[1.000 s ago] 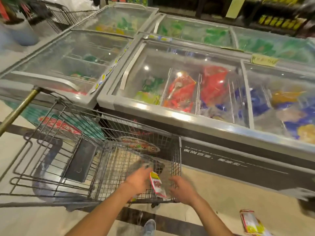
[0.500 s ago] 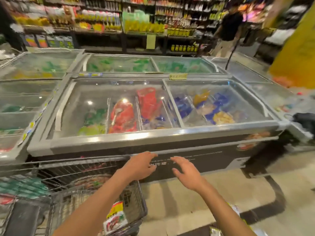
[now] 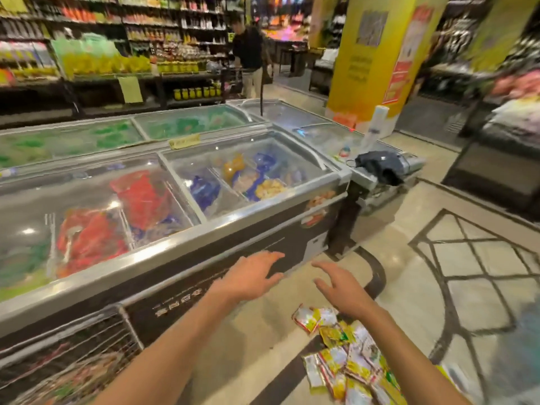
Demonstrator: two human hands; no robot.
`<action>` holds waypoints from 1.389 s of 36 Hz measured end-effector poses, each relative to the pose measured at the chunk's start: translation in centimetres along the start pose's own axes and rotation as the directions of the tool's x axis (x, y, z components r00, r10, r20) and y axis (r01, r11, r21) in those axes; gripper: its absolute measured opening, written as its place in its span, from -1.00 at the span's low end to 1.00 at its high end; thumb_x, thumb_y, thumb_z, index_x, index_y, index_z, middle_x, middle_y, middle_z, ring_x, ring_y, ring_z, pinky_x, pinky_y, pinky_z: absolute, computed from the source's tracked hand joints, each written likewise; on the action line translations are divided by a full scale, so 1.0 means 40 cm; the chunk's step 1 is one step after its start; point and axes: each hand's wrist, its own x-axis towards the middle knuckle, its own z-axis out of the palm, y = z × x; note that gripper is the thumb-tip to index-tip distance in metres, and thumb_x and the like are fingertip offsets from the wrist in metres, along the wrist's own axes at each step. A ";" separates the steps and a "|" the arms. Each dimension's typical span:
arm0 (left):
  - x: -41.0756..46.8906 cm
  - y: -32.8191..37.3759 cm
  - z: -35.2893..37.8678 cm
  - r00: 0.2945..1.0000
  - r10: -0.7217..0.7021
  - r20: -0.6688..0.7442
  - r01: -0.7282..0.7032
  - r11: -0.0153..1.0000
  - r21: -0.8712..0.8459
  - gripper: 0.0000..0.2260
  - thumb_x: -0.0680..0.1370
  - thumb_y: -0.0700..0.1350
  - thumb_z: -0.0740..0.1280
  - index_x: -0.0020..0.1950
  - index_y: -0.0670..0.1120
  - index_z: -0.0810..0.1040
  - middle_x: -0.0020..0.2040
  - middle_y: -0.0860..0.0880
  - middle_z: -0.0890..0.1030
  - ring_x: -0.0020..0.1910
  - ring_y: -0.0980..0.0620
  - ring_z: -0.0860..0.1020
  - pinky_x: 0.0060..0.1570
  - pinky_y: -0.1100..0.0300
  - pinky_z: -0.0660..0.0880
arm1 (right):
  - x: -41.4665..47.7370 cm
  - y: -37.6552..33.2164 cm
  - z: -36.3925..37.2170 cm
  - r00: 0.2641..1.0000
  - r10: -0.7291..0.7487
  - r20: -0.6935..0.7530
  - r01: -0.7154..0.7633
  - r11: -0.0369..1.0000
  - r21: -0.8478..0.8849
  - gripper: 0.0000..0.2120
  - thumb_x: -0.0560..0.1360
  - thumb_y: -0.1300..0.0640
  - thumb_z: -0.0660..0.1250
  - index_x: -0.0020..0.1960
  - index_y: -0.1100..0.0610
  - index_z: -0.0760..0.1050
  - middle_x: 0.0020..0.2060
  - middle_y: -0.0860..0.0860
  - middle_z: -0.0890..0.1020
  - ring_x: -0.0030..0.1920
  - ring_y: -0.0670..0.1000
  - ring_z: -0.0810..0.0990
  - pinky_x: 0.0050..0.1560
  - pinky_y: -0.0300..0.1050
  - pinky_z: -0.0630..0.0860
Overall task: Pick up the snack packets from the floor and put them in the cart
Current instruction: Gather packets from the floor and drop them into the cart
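Several yellow, green and white snack packets point(image 3: 347, 361) lie in a loose heap on the tiled floor at the lower right. My right hand point(image 3: 340, 286) hovers just above the far end of the heap, fingers spread, holding nothing. My left hand point(image 3: 251, 276) reaches forward beside it, in front of the freezer's dark side panel, also spread and holding nothing. The wire cart point(image 3: 67, 355) shows only as a blurred corner at the lower left, with packets inside it.
A long glass-topped chest freezer point(image 3: 204, 229) runs across the left and middle, close ahead of my hands. A dark bag point(image 3: 380, 168) lies on the freezer's far end. A yellow pillar point(image 3: 377, 54) and a person point(image 3: 251, 57) stand further back.
My left hand let go of a packet into the cart. The view has swung right, away from the cart, and both hands have moved over toward the heap on the floor.
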 end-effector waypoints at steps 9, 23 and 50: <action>0.125 0.268 0.124 0.987 0.142 0.076 -0.145 0.989 0.025 -0.53 0.61 0.13 0.19 0.52 0.12 0.24 0.45 0.04 0.39 0.42 -0.01 0.37 0.37 -0.14 0.33 | -0.196 0.232 -0.103 0.976 0.197 -0.091 -0.186 0.976 0.111 -0.62 0.56 0.08 0.26 0.37 0.05 0.39 0.26 -0.01 0.49 0.19 0.01 0.49 0.23 -0.17 0.34; 0.257 0.517 0.298 0.924 0.291 0.247 -0.311 0.949 0.044 -0.54 0.63 0.07 0.20 0.53 0.11 0.23 0.49 0.03 0.36 0.44 -0.01 0.35 0.40 -0.08 0.30 | -0.406 0.481 -0.131 0.883 0.449 -0.140 -0.428 0.890 0.155 -0.64 0.57 0.06 0.24 0.36 0.04 0.40 0.29 0.01 0.49 0.27 0.02 0.46 0.29 -0.07 0.37; 0.738 0.584 0.521 0.713 0.463 0.527 -0.542 0.841 -0.007 -0.53 0.61 -0.01 0.22 0.53 0.05 0.24 0.45 -0.03 0.39 0.40 -0.09 0.39 0.26 -0.05 0.38 | -0.249 0.748 -0.076 0.658 0.752 -0.037 -0.720 0.643 0.260 -0.64 0.58 0.06 0.23 0.37 0.06 0.40 0.32 0.02 0.48 0.33 0.03 0.42 0.31 -0.07 0.35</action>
